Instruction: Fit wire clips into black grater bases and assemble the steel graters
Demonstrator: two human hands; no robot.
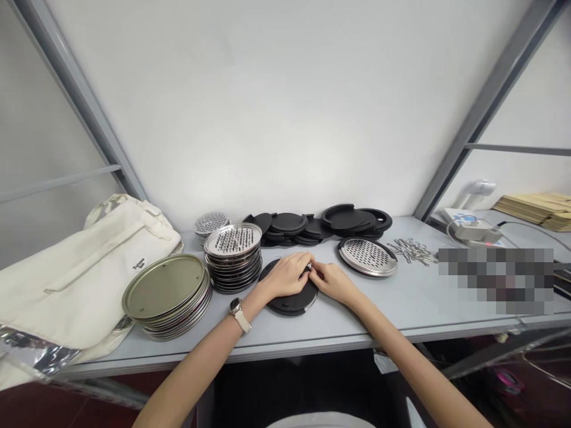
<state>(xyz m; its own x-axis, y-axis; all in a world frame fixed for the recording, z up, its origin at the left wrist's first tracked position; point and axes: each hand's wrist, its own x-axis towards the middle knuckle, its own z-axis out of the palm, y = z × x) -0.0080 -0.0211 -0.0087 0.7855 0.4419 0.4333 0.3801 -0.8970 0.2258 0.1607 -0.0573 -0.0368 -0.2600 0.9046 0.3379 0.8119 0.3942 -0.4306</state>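
A round black disc [289,302] with a silvery rim at its lower right lies on the grey table. My left hand [289,274], with a watch at the wrist, rests on top of it, fingers bent. At the disc's upper right edge, my right hand [329,279] meets the left fingertips in a pinch; what lies between them is too small to make out. A perforated metal disc in a black rim [368,257] sits to the right. Left of my hands stands a stack of metal grater discs [234,240].
Olive-green lids [165,286] are stacked at the left beside a white bag [89,267]. Black round parts [288,223] lie along the wall. Small metal clips [413,251] are heaped at the right, before a white device [475,230]. The table's front edge [312,346] runs below my forearms.
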